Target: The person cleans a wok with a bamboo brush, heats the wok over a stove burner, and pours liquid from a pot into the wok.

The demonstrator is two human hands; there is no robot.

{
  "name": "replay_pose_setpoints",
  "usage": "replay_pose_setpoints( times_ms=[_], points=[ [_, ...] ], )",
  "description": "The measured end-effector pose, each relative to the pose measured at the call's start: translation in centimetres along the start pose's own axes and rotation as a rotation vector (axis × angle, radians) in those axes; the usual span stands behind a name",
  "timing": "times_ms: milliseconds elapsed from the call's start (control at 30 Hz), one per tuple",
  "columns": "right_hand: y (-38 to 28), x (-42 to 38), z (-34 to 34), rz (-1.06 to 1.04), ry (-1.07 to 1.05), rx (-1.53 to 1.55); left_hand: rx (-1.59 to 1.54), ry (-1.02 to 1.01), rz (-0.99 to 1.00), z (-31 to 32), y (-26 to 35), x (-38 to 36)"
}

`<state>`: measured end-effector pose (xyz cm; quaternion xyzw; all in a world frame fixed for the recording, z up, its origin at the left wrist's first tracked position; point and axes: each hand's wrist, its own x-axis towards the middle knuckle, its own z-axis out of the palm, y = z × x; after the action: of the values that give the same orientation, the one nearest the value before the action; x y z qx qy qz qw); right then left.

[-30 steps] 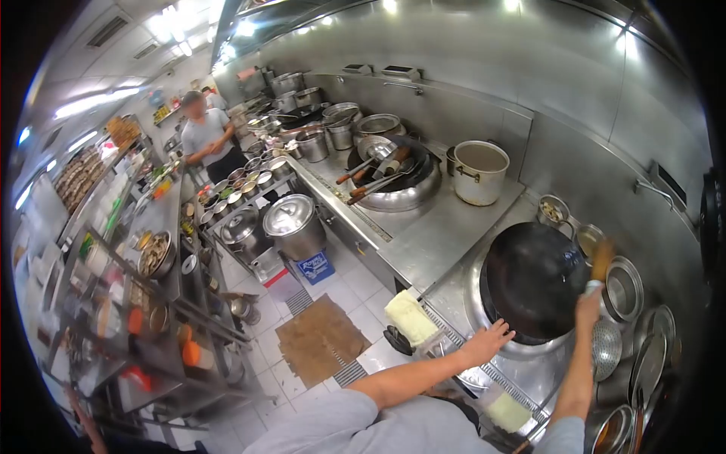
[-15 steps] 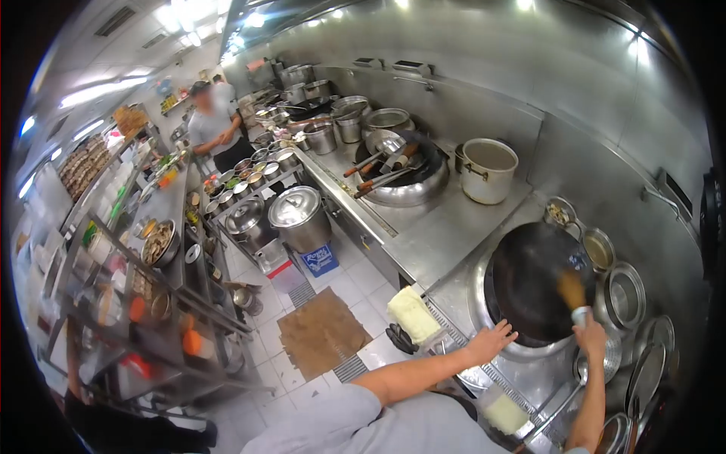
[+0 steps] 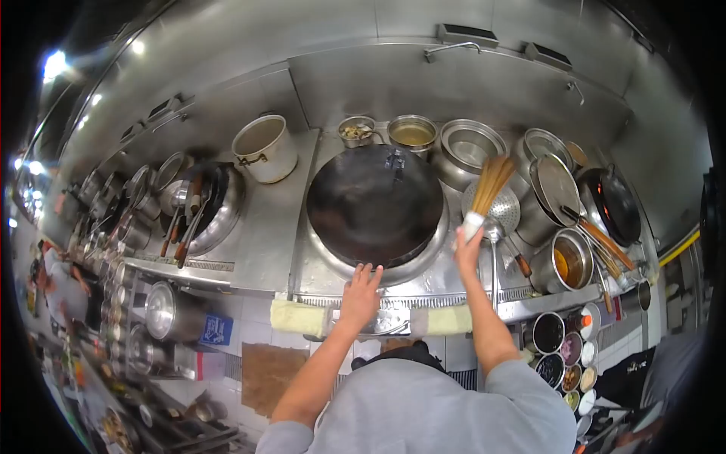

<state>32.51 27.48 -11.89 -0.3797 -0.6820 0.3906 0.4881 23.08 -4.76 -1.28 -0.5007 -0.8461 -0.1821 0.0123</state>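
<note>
Since 0.5 s ago: camera has swung to face the stove square-on, so the big black round wok (image 3: pixel 376 203) now sits centre frame instead of at the right. Bamboo bristle brush with white collar (image 3: pixel 488 189) has come out of the wok and is now up past its right rim, bristles fanned up and to the right. Left hand has kept its spot at the near rim.

Head view:
- Right hand (image 3: pixel 466 250) clamped round the brush handle just below the white collar. Brush clear of the wok, over the round perforated steel strainer (image 3: pixel 505 209).
- Left hand (image 3: pixel 360 293) open, fingers spread, lying flat on the steel ring at the wok's near edge; holds nothing.
- Hands well apart, wok's near rim between them.
- Wok interior dark; contents cannot be told.
- Behind the wok: small steel bowl with bits of food (image 3: pixel 355 130), steel pot of yellowish liquid (image 3: pixel 412 134), empty-looking steel bowl (image 3: pixel 470 145).
- Left on the steel desk (image 3: pixel 261 234): cream stockpot (image 3: pixel 265 147), then a second wok station with wooden-handled ladles (image 3: pixel 189 216).
- Right: steel pot of orange liquid (image 3: pixel 571 261), small seasoning bowls (image 3: pixel 563 352) below it.
- Folded yellow cloth (image 3: pixel 299 316) on the desk front edge, just left of the left forearm.
</note>
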Motion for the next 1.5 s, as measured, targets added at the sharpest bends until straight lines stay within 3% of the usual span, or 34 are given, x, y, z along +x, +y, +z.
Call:
replay_pose_setpoints(
  times_ms=[33,100,133,167,233,300,500,533,600,633,667,700,800,867,933,1000,1033,1133,1200,1233,1300,1433,1500],
  points=[
    [5.6,-1.9,1.0,-0.227,0.093,-0.239,0.001,-0.008,0.007,0.1,0.1,0.0],
    [-5.4,-3.7,-5.0,0.830,-0.589,0.056,0.046,0.044,0.025,0.2,0.0,0.1],
    [-3.9,-4.1,-5.1,0.828,-0.592,0.063,0.053,0.047,0.024,0.1,-0.1,0.3],
    [-3.8,-4.6,-5.5,0.628,-0.417,0.010,0.035,0.049,0.030,0.2,-0.2,0.3],
    [-3.0,-4.4,-5.8,0.307,-0.265,-0.101,0.013,0.029,0.023,0.6,0.0,-0.6],
    [-6.9,-3.2,-6.0,-0.016,-0.169,-0.189,0.047,0.049,0.025,0.6,0.2,-0.3],
    [-16.0,2.5,-0.3,-0.354,-1.067,-0.442,0.095,0.031,-0.031,0.2,0.9,-0.3],
    [-17.9,3.9,1.1,-0.219,-1.326,-0.558,0.101,0.039,-0.029,0.2,0.8,-0.3],
    [-17.6,7.5,3.8,0.033,-1.537,-0.620,0.119,0.023,-0.072,0.5,0.4,-0.3],
    [-14.8,10.5,5.9,-0.125,-1.438,-0.706,0.124,0.026,-0.074,0.4,0.3,-0.3],
    [-15.9,12.6,6.2,-0.253,-1.177,-1.094,0.124,0.039,-0.089,0.5,0.4,-0.2],
    [-11.1,15.5,7.9,-0.219,-0.763,-1.015,0.121,0.050,-0.111,0.6,0.6,-0.5],
    [-14.1,14.9,5.3,-0.083,-0.236,-0.556,0.122,0.035,-0.156,0.4,0.5,-0.7],
    [-16.5,12.3,1.5,0.456,-0.286,0.154,0.098,0.052,-0.154,0.9,0.7,-0.5],
    [-14.2,8.3,-1.6,0.514,-0.245,0.495,0.079,0.076,-0.131,0.4,0.0,-1.1],
    [-11.5,3.1,-3.5,0.503,-0.089,0.450,0.078,0.080,-0.150,1.0,-0.4,-1.2],
    [-7.7,1.3,-4.2,0.574,-0.107,0.290,0.076,0.073,-0.158,1.6,-0.9,-1.2],
    [-2.3,-6.3,-6.3,0.406,-0.153,0.199,0.146,0.089,-0.210,1.1,-0.5,-1.7],
    [1.4,-8.4,-8.3,0.572,-0.702,-0.102,0.115,0.054,-0.176,0.7,-0.1,-1.8],
    [2.2,-9.7,-8.6,0.564,-0.715,-0.100,0.120,0.061,-0.188,0.5,-0.1,-1.9],
    [2.8,-12.9,-8.8,0.457,-0.492,0.039,0.138,0.068,-0.158,0.8,-0.1,-2.3],
    [1.0,-15.9,-8.0,0.499,-0.388,0.095,0.097,0.098,-0.137,0.7,-0.6,-3.1],
    [0.5,-15.0,-9.1,0.818,-0.633,0.099,0.057,0.123,-0.094,1.0,-0.8,-3.0]
  ],
)
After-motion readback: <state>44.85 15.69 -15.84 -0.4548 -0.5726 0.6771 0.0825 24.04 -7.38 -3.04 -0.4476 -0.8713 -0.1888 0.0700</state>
